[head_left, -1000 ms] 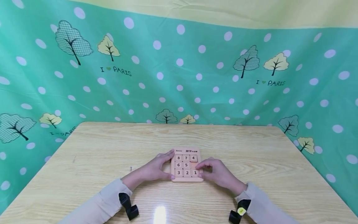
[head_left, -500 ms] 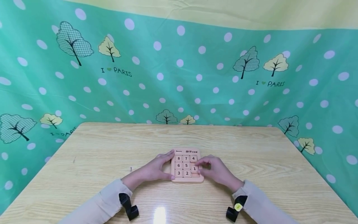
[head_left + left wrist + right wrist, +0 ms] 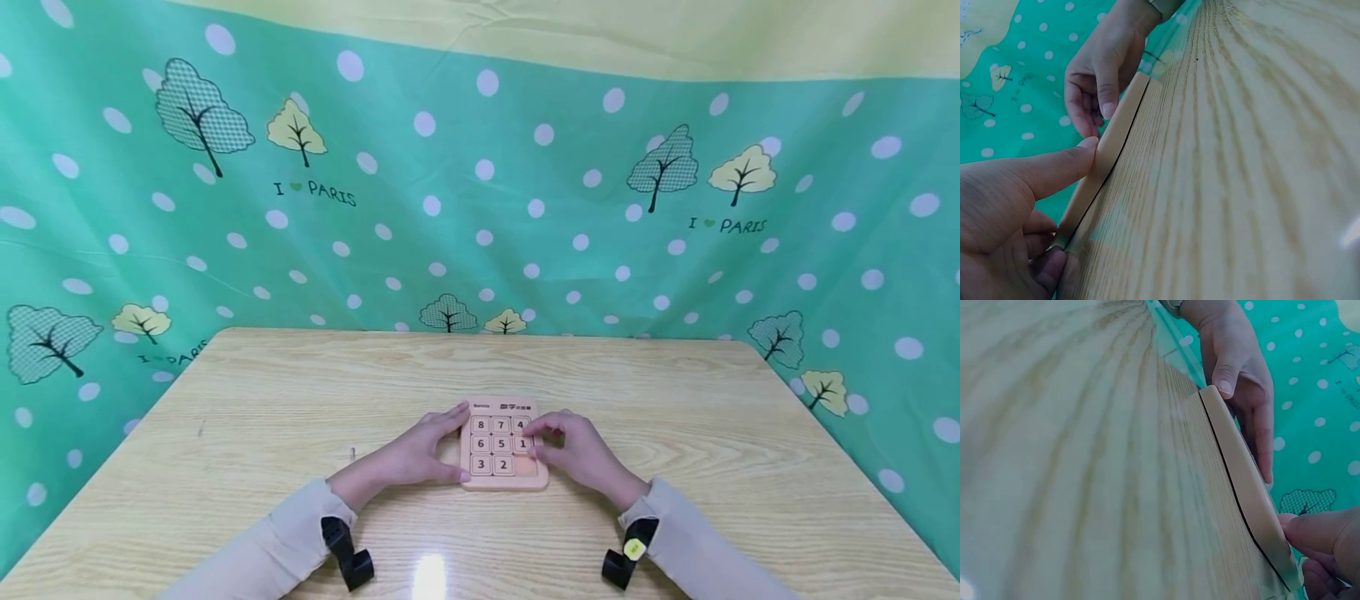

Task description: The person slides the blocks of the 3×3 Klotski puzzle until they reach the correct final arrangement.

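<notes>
A pink number sliding puzzle (image 3: 504, 483) lies flat on the table. Its tiles read 8, 7, 4 in the top row, 6, 5, 1 in the middle and 3, 2 at the bottom, with the bottom right slot bare. My left hand (image 3: 412, 450) holds the board's left side, the thumb at the lower corner and a finger higher up. My right hand (image 3: 581, 454) is at the right side, thumb and index finger pinching the number 1 tile (image 3: 522, 444). Both wrist views show the board (image 3: 1107, 150) edge-on, its tiles hidden.
The pale wooden table (image 3: 337, 367) extends around the puzzle. A green dotted cloth (image 3: 480, 200) with printed trees hangs behind it and at the sides. A small unclear object or mark (image 3: 352, 454) is beside my left wrist.
The number 1 tile has slid up from the bottom right slot into the middle right slot, my right fingers moving with it. My left hand has stayed on the board.
</notes>
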`<state>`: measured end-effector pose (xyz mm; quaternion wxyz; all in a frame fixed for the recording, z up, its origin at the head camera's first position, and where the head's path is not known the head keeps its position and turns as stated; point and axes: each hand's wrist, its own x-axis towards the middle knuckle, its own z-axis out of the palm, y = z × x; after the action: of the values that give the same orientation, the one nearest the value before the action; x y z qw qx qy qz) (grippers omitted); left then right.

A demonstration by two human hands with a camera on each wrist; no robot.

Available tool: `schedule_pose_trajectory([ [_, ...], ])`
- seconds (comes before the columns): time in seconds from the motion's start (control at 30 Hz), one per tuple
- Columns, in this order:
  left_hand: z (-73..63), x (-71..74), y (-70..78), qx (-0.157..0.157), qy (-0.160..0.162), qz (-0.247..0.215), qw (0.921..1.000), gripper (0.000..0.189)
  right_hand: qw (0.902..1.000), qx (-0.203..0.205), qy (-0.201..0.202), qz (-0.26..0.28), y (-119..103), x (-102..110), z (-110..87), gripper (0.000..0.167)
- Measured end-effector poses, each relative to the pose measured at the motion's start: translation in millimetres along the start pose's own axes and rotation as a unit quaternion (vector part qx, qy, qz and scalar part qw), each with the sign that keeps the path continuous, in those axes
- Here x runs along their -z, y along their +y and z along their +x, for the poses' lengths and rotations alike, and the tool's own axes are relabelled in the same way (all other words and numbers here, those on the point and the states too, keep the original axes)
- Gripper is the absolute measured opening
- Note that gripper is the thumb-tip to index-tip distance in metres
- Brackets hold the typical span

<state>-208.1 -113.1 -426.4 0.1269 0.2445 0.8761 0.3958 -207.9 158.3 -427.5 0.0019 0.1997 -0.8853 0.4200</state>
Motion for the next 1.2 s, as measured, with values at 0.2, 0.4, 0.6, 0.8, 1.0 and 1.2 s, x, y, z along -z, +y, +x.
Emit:
schedule_pose_trajectory([
  [0.2,0.1,-0.7,0.9,0.004,-0.001,0.0,1.0,0.094,1.0,-0.002,-0.001,-0.001,1,1,0.0,0.024],
  [0.4,0.1,-0.5,0.3,0.003,-0.001,-0.001,1.0,0.094,0.9998,-0.006,-0.008,0.019,1,0,-0.4,0.025],
  [0.6,0.0,-0.3,-0.2,0.003,-0.003,-0.002,1.0,0.093,0.9976,-0.005,-0.025,0.064,-6,-9,-4.0,0.027],
  [0.8,1.0,0.8,1.4,0.003,-0.002,0.005,1.0,0.093,0.9952,0.0,-0.021,0.095,-14,-19,-8.0,0.026],
  [1.0,1.5,0.8,1.1,0.001,-0.003,0.008,1.0,0.093,0.9965,-0.01,-0.008,0.083,-21,-26,-11.1,0.022],
  [1.2,0.3,1.0,0.9,0.001,-0.003,0.007,1.0,0.093,0.9976,-0.016,0.009,0.067,-28,-35,-12.2,0.022],
])
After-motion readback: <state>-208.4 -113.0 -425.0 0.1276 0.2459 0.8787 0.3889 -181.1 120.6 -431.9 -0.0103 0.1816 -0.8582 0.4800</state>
